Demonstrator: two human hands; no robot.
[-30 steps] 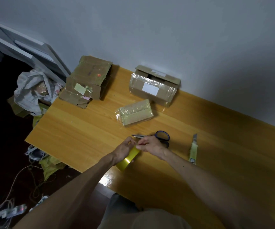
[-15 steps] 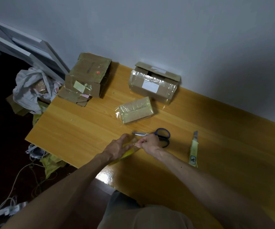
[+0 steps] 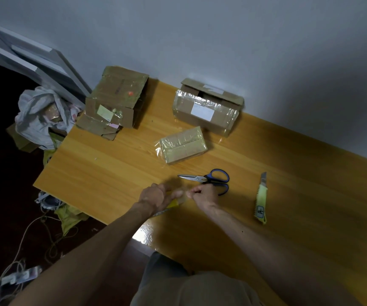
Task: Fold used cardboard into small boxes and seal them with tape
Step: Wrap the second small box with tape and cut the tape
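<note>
Left hand (image 3: 154, 196) closed around the yellow tape roll (image 3: 173, 203), just in front of the scissors (image 3: 209, 180). Right hand (image 3: 204, 193) pinched shut, probably on the tape's free end; blurred. Pull slowly and level, roll held firm, strip kept untwisted.

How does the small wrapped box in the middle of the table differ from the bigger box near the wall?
The small wrapped box is closed and fully covered in clear tape; the bigger box has its top flaps open and tape only around its front. The bigger box carries a white label; the small one shows none. Both are brown cardboard resting on the table.
</note>
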